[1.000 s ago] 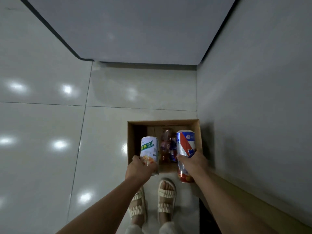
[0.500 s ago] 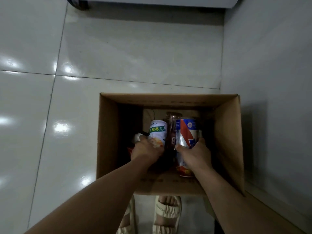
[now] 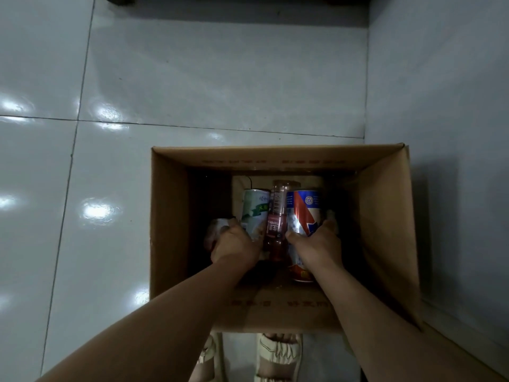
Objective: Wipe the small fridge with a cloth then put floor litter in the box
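An open cardboard box (image 3: 168, 216) stands on the tiled floor in front of me. Both my hands reach down inside it. My left hand (image 3: 234, 244) grips a white and green can (image 3: 254, 208). My right hand (image 3: 316, 244) grips a blue, red and white can (image 3: 303, 210). Between the two cans lies a clear plastic bottle with a red label (image 3: 276, 216) on the box floor. Something pale and crumpled (image 3: 217, 227) shows just left of my left hand; I cannot tell what it is. The bottoms of both cans are hidden by my hands.
A grey wall (image 3: 440, 106) runs along the right, close to the box. Glossy white floor tiles (image 3: 82, 188) spread to the left and beyond. A dark base edge (image 3: 248, 4) of some furniture crosses the top. My sandalled feet (image 3: 278, 354) stand just behind the box.
Both hands have gone down with the cans, from above the box rim to deep inside it. The view has tilted down and come closer to the box.
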### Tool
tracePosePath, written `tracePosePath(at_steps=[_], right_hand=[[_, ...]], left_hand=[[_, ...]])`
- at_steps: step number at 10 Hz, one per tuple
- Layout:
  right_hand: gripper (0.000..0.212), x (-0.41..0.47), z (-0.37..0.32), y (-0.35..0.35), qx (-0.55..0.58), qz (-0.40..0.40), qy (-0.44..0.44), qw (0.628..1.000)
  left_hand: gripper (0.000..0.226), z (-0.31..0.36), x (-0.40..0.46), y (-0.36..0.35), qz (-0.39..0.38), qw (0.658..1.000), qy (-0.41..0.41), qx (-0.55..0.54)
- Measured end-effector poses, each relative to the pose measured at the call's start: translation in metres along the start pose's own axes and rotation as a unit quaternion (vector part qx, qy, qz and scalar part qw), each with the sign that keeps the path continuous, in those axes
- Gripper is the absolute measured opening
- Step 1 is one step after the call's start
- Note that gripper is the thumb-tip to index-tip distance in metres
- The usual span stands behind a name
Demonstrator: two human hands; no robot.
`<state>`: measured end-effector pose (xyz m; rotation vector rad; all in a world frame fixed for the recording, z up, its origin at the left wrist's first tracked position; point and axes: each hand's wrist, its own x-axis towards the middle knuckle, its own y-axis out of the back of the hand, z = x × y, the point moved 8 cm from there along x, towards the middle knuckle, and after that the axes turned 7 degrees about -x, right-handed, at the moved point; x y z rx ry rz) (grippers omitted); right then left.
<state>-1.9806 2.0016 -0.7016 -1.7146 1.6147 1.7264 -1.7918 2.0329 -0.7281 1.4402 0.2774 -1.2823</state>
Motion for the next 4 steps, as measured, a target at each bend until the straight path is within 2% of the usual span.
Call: tracePosePath(at_steps=[2, 4], right_hand=[[0.086, -0.008, -0.007, -0.014, -0.020, -0.019, 0.005, 1.000], [0.084, -0.058, -0.011, 0.012, -0.056, 0.001, 0.012, 0.998]], left_hand=[[0.064, -0.003, -0.021, 0.021, -0.003, 1.000, 0.000, -0.024], [0.066, -0.001, -0.053, 0.054, -0.011, 0.998, -0.001, -0.060]])
